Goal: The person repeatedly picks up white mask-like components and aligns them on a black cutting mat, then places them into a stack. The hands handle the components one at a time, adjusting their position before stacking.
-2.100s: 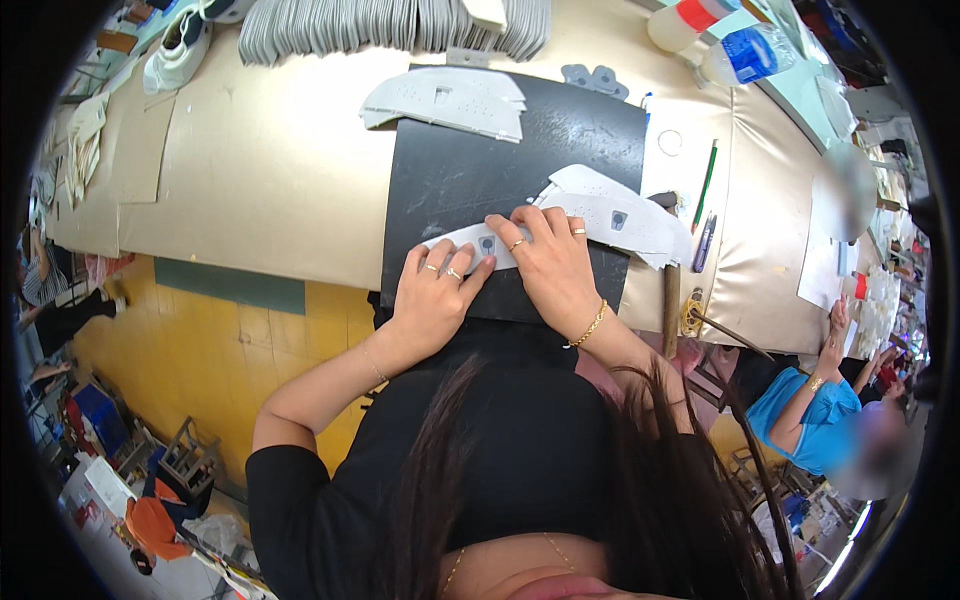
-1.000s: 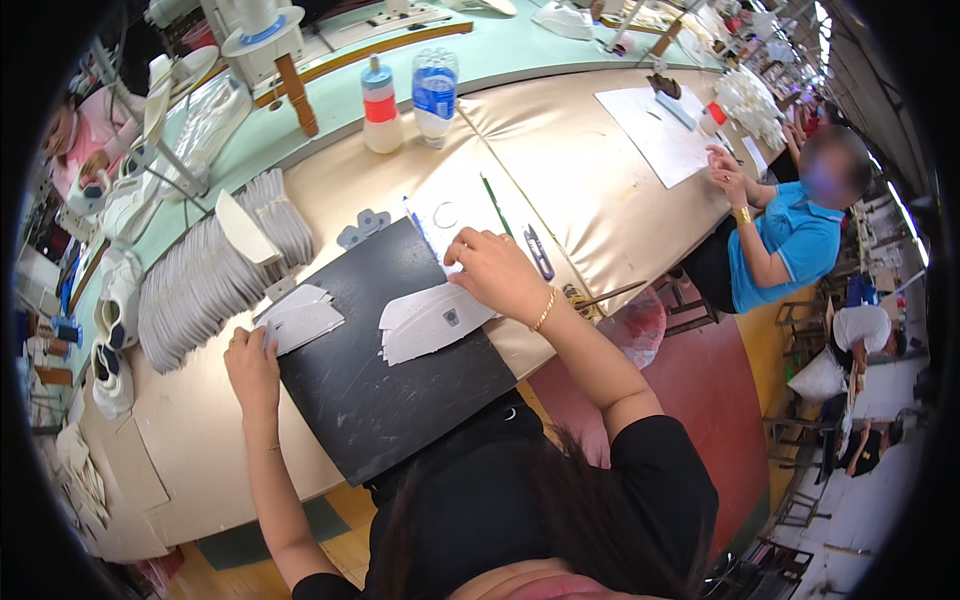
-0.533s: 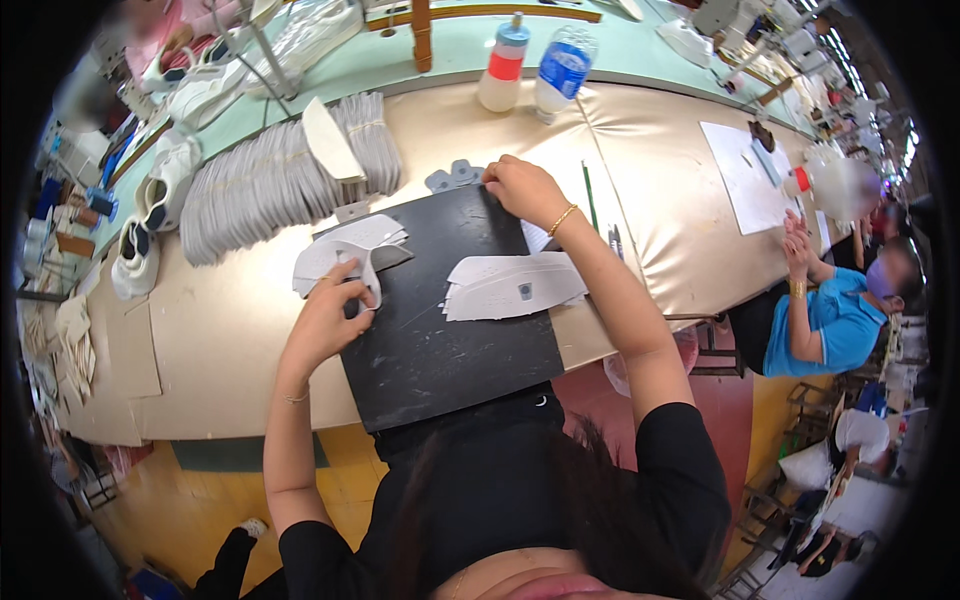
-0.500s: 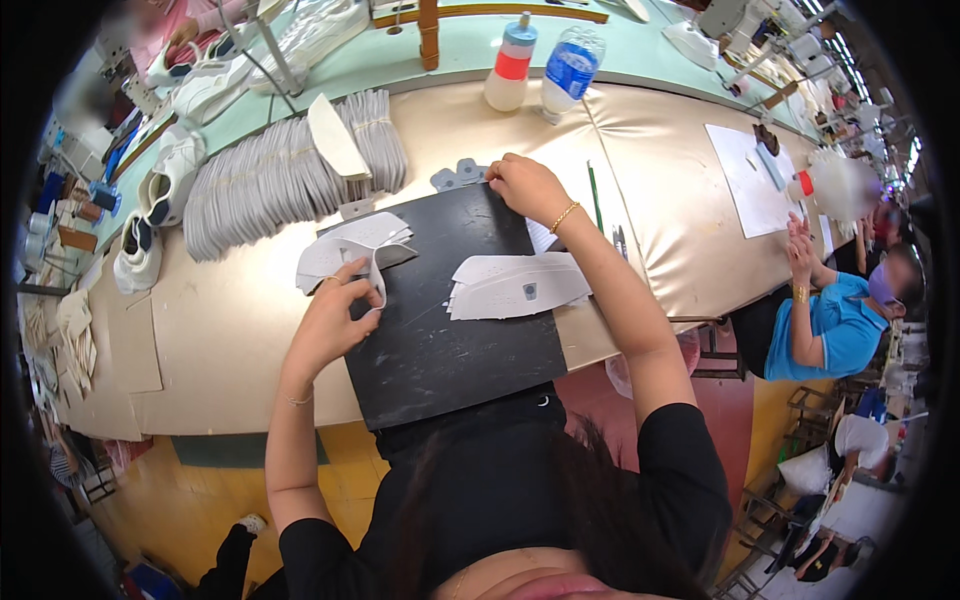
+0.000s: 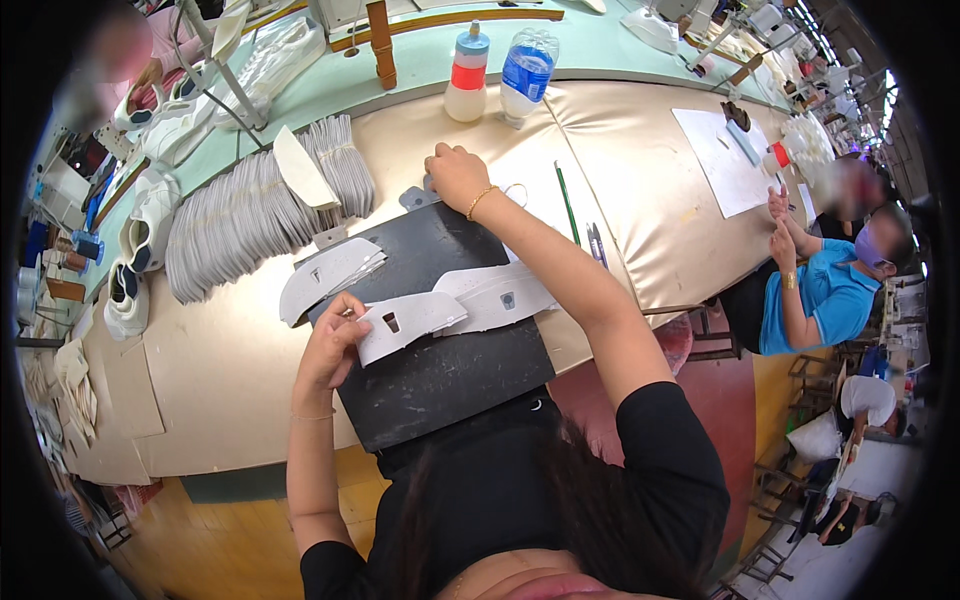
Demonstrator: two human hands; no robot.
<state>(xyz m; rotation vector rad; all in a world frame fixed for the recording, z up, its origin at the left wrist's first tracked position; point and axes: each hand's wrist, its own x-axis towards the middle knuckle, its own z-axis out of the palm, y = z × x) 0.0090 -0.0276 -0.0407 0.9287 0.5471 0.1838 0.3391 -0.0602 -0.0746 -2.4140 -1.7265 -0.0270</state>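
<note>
My left hand [image 5: 335,343] pinches the left end of a light grey shoe upper piece [image 5: 430,311] with a dark cut-out. It lies over the black board [image 5: 440,375], its far end overlapping the right-hand stack of upper pieces [image 5: 525,293], whose top one bears a small grey patch [image 5: 508,301]. Another stack of upper pieces [image 5: 325,275] rests at the board's upper left. Beyond the board's far edge, my right hand [image 5: 460,178] is closed, fingers bent down at small dark grey patches [image 5: 416,199]; its fingertips are hidden, so what they grip cannot be made out.
A long row of bundled grey pieces [image 5: 250,215] stands far left, with white shoes [image 5: 150,220] beside it. At the back are a glue bottle [image 5: 467,75] and a water bottle [image 5: 527,75]. Right lie a green pencil [image 5: 567,203] and snips [image 5: 597,245]. A co-worker [image 5: 815,290] sits far right.
My left hand has drawn an upper piece rightward from the left stack toward the right one. My right hand has moved from the board's far edge onto the small grey patches.
</note>
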